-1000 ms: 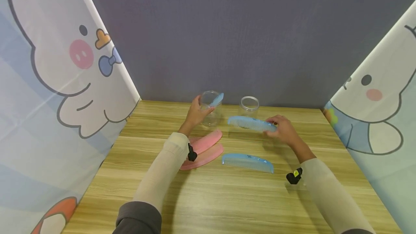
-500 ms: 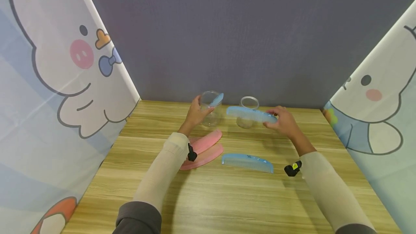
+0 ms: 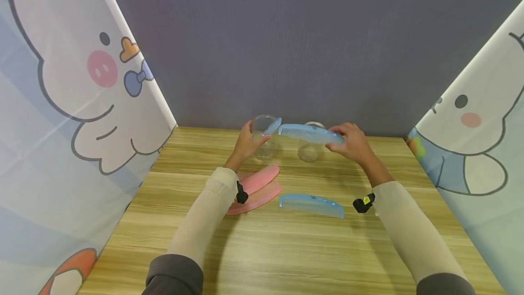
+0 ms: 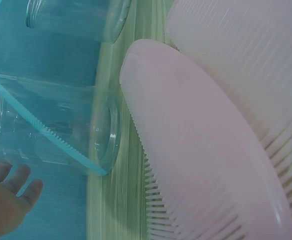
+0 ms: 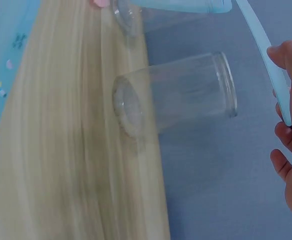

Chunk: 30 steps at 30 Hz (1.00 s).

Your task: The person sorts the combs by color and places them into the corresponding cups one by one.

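Note:
My left hand grips a clear jar from its left side, thumb near the rim. A blue comb leans inside that jar, its top end above the rim. By one end, my right hand pinches a second blue comb, held level in the air with its teeth down. That comb passes in front of the other clear jar in the head view and hides part of it. The right wrist view shows this second jar upright on the table, with nothing visible inside.
Another blue comb lies on the wooden table in front of the jars. Two pink combs lie partly under the left forearm. A dark panel rises behind the jars, and printed cloth sides flank the table.
My right hand has lifted the blue comb and carried it back and slightly left, toward the rims of the jars. The left hand and its jar have stayed put.

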Available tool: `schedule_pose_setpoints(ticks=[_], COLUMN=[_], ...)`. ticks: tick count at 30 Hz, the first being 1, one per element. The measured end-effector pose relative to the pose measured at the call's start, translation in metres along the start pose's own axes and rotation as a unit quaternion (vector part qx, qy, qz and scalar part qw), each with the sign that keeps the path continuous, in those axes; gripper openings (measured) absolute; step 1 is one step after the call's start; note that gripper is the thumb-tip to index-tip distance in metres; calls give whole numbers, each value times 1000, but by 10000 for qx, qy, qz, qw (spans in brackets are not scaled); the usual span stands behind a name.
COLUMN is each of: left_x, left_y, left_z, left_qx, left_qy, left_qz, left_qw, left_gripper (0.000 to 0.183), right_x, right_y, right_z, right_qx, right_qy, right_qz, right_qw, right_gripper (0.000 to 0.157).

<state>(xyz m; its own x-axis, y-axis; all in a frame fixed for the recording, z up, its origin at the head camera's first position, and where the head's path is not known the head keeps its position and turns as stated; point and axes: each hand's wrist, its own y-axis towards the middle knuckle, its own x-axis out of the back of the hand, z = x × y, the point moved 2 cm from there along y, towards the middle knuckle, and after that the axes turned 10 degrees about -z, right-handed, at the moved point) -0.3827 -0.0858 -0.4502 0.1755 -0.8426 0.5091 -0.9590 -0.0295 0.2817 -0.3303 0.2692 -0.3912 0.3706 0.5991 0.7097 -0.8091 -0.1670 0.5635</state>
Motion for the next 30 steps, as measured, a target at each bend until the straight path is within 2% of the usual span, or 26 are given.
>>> schedule_pose_setpoints(ticks=[17,30], left_x=[-1,1], left_y=[1,-1], left_z=[2,2], left_qx=[-29,55], left_qy=[-16,-20], left_qz=[-55,-17], left_qw=[10000,10000], left_gripper=[100,101], right_x=[-6,-15], right_y=[31,48], right_z=[29,59], right_qx=[144,-111], right_qy=[-171,-682], right_qz=[33,60], right_qw=[9997,9976], right_gripper=[50,56])
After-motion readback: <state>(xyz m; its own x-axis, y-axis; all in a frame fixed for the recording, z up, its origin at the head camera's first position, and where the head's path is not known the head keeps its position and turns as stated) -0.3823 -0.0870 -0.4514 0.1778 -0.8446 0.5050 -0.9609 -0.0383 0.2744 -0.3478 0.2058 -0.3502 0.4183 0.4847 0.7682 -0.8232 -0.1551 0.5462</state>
